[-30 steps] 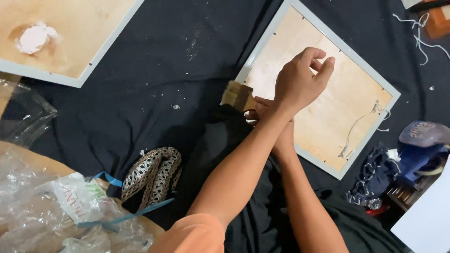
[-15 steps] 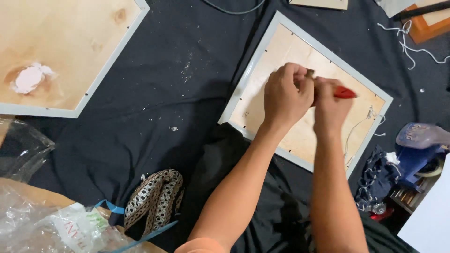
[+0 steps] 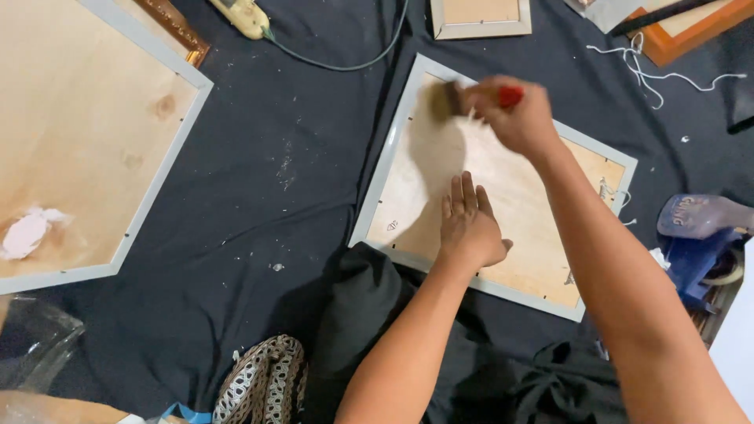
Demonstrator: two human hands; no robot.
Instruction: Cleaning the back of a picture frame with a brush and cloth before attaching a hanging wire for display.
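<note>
Brush (image 3: 449, 99) gripped in closed right hand (image 3: 514, 118) sweeps frame backing (image 3: 518, 204); open left hand (image 3: 469, 224), flat just below, steadies it; the next stroke needs that same hold.

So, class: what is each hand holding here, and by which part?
The right hand holds a brush by its red handle; the left hand holds nothing, resting flat on the frame's wooden backing.

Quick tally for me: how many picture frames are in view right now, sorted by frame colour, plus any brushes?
Grey-white frames: 3, the one under the left hand at, a big one at left, a small one at top
Orange frames: 1
Gold frames: 1
Brushes: 1, in the right hand
Total: 6
</note>
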